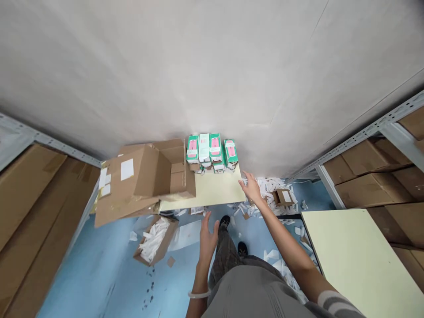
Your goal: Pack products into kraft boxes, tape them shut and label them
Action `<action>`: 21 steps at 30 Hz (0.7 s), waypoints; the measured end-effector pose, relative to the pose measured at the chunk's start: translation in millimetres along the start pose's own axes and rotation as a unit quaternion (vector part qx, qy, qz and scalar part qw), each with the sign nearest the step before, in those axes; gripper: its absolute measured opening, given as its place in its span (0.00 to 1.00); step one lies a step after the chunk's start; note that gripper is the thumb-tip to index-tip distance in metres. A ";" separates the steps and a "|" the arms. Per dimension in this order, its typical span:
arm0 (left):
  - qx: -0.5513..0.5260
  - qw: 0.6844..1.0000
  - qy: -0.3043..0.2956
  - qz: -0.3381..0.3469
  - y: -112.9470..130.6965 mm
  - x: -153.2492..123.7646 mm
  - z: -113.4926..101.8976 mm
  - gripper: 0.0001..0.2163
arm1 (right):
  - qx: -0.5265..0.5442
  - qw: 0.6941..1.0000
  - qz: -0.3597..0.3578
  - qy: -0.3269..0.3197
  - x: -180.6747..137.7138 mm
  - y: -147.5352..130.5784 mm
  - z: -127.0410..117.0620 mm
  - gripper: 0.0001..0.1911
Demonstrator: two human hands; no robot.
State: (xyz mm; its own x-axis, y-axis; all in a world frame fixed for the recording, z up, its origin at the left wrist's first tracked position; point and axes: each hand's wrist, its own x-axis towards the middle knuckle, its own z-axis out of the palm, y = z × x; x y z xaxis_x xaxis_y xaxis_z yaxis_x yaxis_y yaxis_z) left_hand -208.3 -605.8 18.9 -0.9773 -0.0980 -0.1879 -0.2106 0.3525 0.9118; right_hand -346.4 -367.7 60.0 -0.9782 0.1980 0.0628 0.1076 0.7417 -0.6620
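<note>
Near the right corner of the small table (215, 191) the right hand (252, 187) is stretched out, fingers spread and empty, the left hand (208, 236) is raised open and empty below, and a longer reach is judged needed for the green boxes (212, 152) stacked against the wall (212, 66)
</note>
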 end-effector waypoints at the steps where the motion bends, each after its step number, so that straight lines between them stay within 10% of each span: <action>1: 0.000 1.000 -0.020 0.010 7.1 21.8 1.5 0.25 | -0.013 1.000 0.011 -0.006 26.1 -8.4 8.5 0.28; 11: -0.020 0.979 -0.144 0.145 99.0 229.0 39.3 0.20 | -0.139 0.978 0.126 -0.087 170.2 -17.4 87.1 0.33; 21: -0.028 0.976 -0.202 0.073 81.6 248.0 64.6 0.20 | -0.166 0.966 0.189 -0.061 192.6 -7.1 118.6 0.41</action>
State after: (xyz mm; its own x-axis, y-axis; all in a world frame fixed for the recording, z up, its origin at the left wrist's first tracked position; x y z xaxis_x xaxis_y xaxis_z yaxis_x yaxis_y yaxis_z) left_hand -469.3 -541.2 23.1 -0.9284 0.3287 -0.1735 -0.0783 0.2831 0.9559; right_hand -556.7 -410.8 -11.8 -0.8695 0.4329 -0.2379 0.4922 0.7999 -0.3434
